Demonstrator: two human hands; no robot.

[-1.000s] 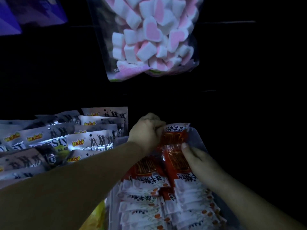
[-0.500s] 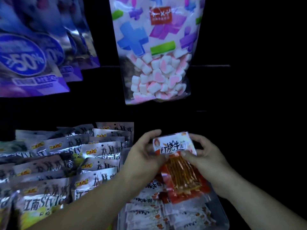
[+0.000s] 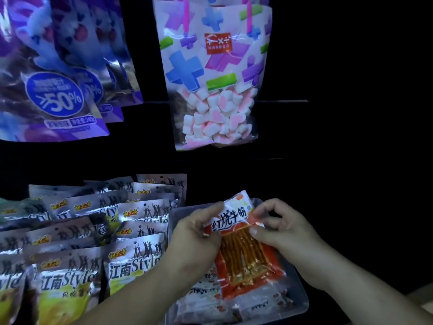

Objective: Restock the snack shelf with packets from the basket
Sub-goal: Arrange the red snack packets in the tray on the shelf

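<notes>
A red and white snack packet [image 3: 241,245] with orange sticks showing through its window is held over a clear plastic tray [image 3: 298,299]. My left hand [image 3: 196,235] grips the packet's left edge near the top. Pinching the upper right edge is my right hand [image 3: 281,227], thumb on the front. Several more packets of the same kind [image 3: 206,299] lie in the tray beneath it. The basket is not in view.
Silver "Style" packets [image 3: 131,266] fill the shelf left of the tray in overlapping rows. A marshmallow bag [image 3: 215,76] hangs above, and purple bags [image 3: 54,73] hang at upper left. The right side of the shelf is dark.
The packet went from lying pressed at the tray's far end to being lifted and held in both hands. The view tilted up, bringing the hanging bags into sight.
</notes>
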